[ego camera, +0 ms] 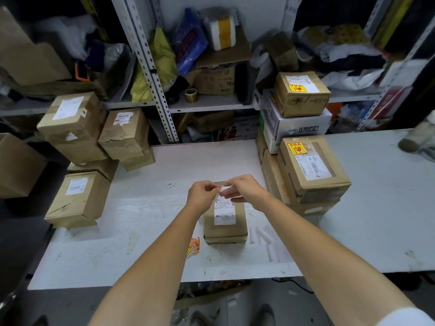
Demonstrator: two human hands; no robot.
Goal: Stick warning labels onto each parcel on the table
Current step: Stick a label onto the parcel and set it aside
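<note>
1. okay, on my feed both hands meet above the far end of the small parcel [224, 228], which stands mid-table, straight ahead of me.
2. my left hand [202, 196] pinches a small warning label [220, 184] between thumb and forefinger.
3. my right hand [244, 191] pinches the same piece from the other side, with its remaining fingers loosely curled beneath.
4. the piece is blurred, so i cannot tell whether it touches the parcel's top or sits just above it.
5. a white shipping slip [224, 214] runs along the parcel's top face.
6. a sheet of red-and-yellow stickers [194, 247] lies flat on the table [141, 208], just left of the parcel and partly hidden by my left forearm.
7. white backing strips [270, 245] lie scattered just right of the parcel.
8. on the right, a stacked brown box [313, 175] carries a yellow sticker on its top; behind it, an upper box [302, 102] with the same kind of sticker rests on a white carton [294, 128].
9. on the left, a near box [75, 203] sits at the table's edge, and two more boxes [98, 132] are stacked behind it, each showing a white slip.
</note>
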